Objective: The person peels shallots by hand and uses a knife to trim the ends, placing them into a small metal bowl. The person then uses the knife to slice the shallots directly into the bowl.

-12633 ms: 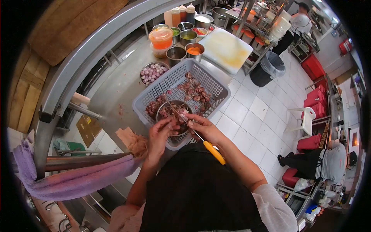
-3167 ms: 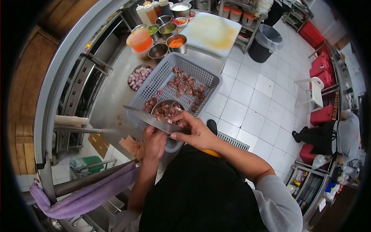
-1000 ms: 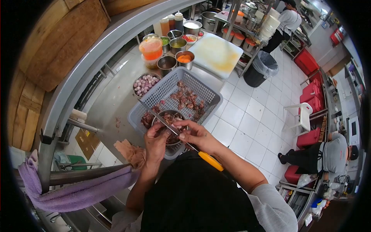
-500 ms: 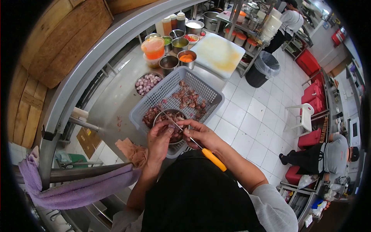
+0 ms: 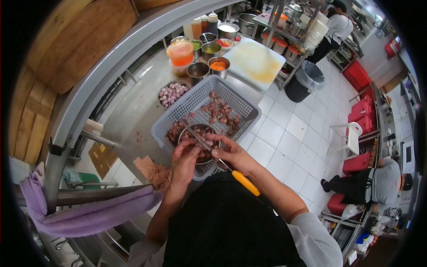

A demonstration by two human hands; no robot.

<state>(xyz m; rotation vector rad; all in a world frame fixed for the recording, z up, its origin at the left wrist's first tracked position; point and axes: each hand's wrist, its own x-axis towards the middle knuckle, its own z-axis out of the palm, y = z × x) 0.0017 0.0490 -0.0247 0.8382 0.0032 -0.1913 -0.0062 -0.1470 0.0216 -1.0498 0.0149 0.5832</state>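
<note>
My right hand [image 5: 233, 153] grips a knife [image 5: 245, 183] near the base of its blade, the yellow handle sticking out back toward my apron. The blade slants forward over a metal bowl [image 5: 179, 136] of reddish-brown unpeeled shallots. Beside it, my left hand [image 5: 183, 163] is closed, fingertips pinching what looks like a small shallot, mostly hidden by the fingers. Both hands are over the near end of a grey perforated basket [image 5: 247, 114], in which the bowl stands. Loose skins [image 5: 219, 111] lie in the basket's far part. Peeled purple shallots [image 5: 172, 93] fill another metal bowl, left of the basket.
Behind the basket stand metal pots, an orange-filled tub [image 5: 180, 53], squeeze bottles [image 5: 212, 22] and a white cutting board [image 5: 254, 62]. A crumpled brown cloth or paper [image 5: 153, 171] lies left; a purple towel [image 5: 95, 213] hangs on a rail. Two people [image 5: 384, 178] stand farther off.
The knife blade has turned slightly, showing more of its flat side. Both hands stay together over the bowl. The whole view has shifted slightly.
</note>
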